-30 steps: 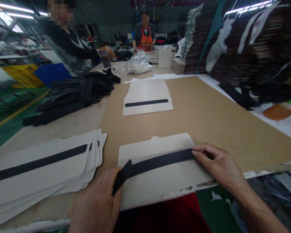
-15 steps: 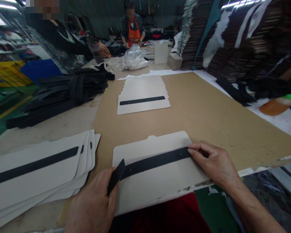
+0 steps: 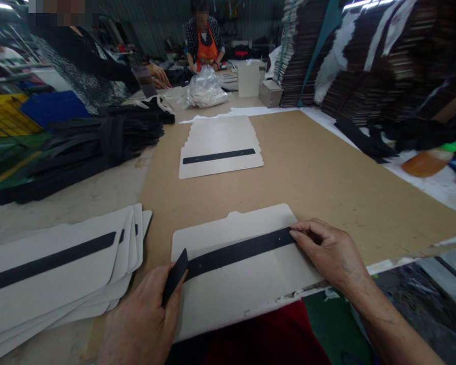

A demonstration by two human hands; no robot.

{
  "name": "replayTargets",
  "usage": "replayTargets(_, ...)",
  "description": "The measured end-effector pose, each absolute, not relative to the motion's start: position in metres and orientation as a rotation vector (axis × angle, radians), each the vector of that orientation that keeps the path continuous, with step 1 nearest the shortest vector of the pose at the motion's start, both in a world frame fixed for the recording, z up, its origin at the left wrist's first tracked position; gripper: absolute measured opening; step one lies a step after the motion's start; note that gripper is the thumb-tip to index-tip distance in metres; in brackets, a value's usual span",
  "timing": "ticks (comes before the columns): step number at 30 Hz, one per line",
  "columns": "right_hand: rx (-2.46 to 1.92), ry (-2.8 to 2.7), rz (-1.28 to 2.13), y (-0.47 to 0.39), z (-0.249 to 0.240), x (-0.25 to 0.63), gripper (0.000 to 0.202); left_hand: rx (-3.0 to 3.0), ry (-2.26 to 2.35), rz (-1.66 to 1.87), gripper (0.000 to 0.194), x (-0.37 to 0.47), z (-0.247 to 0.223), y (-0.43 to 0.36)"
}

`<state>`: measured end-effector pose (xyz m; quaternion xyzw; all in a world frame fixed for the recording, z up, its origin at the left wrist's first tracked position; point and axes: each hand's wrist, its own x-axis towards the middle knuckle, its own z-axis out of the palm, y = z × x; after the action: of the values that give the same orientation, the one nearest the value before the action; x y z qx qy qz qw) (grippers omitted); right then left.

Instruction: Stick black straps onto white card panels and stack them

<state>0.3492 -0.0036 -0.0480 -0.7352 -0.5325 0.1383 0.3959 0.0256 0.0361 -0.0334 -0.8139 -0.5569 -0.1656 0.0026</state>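
Note:
A pale grey board (image 3: 213,304) with rounded corners lies in front of me at the table's near edge. Across it runs a long black strip (image 3: 231,256) with small holes near its ends. My right hand (image 3: 327,248) pinches the strip's right end between thumb and fingertips. My left hand (image 3: 144,309) grips a black strip piece (image 3: 175,278) that stands up from between thumb and fingers, beside the left end of the strip on the board. Whether the thumb also touches that end, I cannot tell.
Boards with black strips (image 3: 61,299) lie in a fanned stack at the left. Further boards (image 3: 220,137) overlap beyond the brown sheet's middle. Black fabric strips (image 3: 110,137) heap at the far left. A plastic bag (image 3: 205,88) and two people (image 3: 203,48) are across the table.
The view has shifted a little, so everything sits slightly further left. Both hands keep their hold, and the strip's left end shows slightly more clearly beside my left thumb.

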Motion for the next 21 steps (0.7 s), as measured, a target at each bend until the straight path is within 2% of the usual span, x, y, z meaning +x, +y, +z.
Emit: replayTargets(21,-1.867,-1.461,0.282,-0.004,-0.051,0.3493,0.014,-2.554,-1.714,-0.442,0.021,0.025,-0.0361,0.0385)
